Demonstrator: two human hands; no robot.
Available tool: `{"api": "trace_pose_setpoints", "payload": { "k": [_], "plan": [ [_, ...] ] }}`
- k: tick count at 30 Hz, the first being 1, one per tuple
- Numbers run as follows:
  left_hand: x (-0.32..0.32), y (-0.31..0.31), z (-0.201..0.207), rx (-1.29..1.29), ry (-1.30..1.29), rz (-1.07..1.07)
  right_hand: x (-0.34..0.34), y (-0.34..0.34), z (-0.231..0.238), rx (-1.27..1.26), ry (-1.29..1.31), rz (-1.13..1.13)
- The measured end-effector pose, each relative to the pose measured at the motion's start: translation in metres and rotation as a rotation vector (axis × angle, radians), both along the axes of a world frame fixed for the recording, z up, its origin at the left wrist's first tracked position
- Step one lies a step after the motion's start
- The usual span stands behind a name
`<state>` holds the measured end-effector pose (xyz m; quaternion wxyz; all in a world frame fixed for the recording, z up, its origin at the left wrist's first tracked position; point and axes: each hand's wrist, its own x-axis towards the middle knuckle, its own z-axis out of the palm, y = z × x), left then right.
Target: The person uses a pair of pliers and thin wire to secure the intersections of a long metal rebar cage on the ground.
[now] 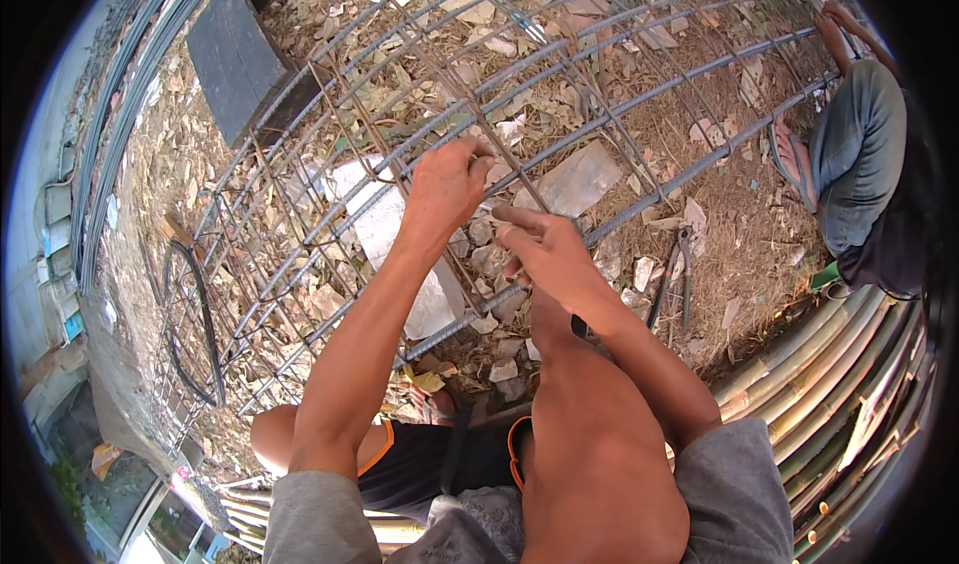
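Note:
A cage of ribbed steel bars tied with thin square stirrups stretches across the ground before me. My left hand is closed in a pinch beside one of the long bars, near the middle of the cage. Just right of it and nearer to me, my right hand has its fingers curled, the index finger pointing toward the left hand. A thin, light sliver shows between the two hands, too small to name. My fingertips are partly hidden, so what they grip cannot be made out.
Black-handled pincers lie on the ground at right. Bamboo poles are stacked behind them. A co-worker in jeans sits at the far right. Elsewhere are a dark grey box, a black loop, a stone slab and dry leaves.

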<state>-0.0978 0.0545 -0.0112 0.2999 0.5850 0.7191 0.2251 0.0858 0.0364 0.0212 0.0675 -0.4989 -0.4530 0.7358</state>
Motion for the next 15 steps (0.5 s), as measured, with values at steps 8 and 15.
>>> {"api": "trace_pose_setpoints", "payload": {
  "k": [8,15],
  "plan": [
    [0.072,-0.02,0.037,0.171,-0.13,0.174,-0.001,0.112,-0.002,0.542,-0.41,0.336],
    [0.069,-0.049,0.043,0.176,-0.107,0.197,-0.01,0.135,-0.004,0.314,-0.307,0.621]
  ]
}}
